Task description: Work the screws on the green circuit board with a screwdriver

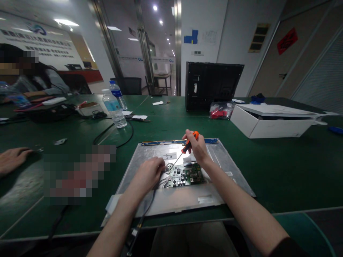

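Observation:
A screwdriver [187, 145] with an orange and black handle is gripped in my right hand [197, 147]. Its thin shaft slants down to the left, the tip by the upper left corner of a green circuit board [184, 175]. Close to that tip, my left hand [151, 171] has its fingers bent together at the board's left edge; whether they pinch anything is hidden. The board sits on a flat metal panel [227, 160] lying on the table. Dark cables [148, 210] run from the board's left side down over the panel's front edge.
Water bottles [115, 110] stand back left, near a black cable. A black monitor [211, 85], a plastic bag with red contents [220, 110] and a white box [273, 123] are back right. Another person's hand [14, 160] rests on the green table [281, 178] at far left.

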Motion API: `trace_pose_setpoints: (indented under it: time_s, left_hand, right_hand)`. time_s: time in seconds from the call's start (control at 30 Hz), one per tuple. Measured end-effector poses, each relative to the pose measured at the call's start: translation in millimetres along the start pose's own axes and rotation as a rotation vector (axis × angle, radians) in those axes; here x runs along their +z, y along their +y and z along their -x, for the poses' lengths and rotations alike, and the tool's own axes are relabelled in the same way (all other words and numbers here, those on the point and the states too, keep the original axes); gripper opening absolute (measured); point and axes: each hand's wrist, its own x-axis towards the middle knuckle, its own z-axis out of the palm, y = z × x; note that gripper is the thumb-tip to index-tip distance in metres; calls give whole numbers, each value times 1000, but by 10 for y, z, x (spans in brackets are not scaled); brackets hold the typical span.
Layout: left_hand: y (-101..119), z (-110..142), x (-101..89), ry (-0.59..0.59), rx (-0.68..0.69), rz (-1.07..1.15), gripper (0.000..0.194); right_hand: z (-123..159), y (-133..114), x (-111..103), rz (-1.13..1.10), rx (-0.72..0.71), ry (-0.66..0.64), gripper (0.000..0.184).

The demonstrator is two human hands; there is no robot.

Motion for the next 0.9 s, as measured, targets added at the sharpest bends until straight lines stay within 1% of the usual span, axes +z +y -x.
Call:
trace_pose_setpoints:
  time_s: [0.13, 0.37, 0.7, 0.8, 0.9]
  left_hand:
    - [46, -24, 34, 37, 53, 15, 17]
    - [88, -46, 71, -28, 78, -27, 19]
    - [195, -71, 60, -29, 84, -128, 23]
    - [179, -53, 60, -22, 115, -103, 24]
    - [122, -18, 65, 4, 160, -11, 24]
  right_hand:
    - [-10, -10, -2, 0, 0, 7, 47]
    - [-30, -28, -22, 7, 3, 50, 47]
    - [0, -39, -5, 18, 2, 39, 47]
    - [-2, -34, -14, 22, 0, 37, 48]
    - [-10, -26, -26, 26, 2, 44, 48]
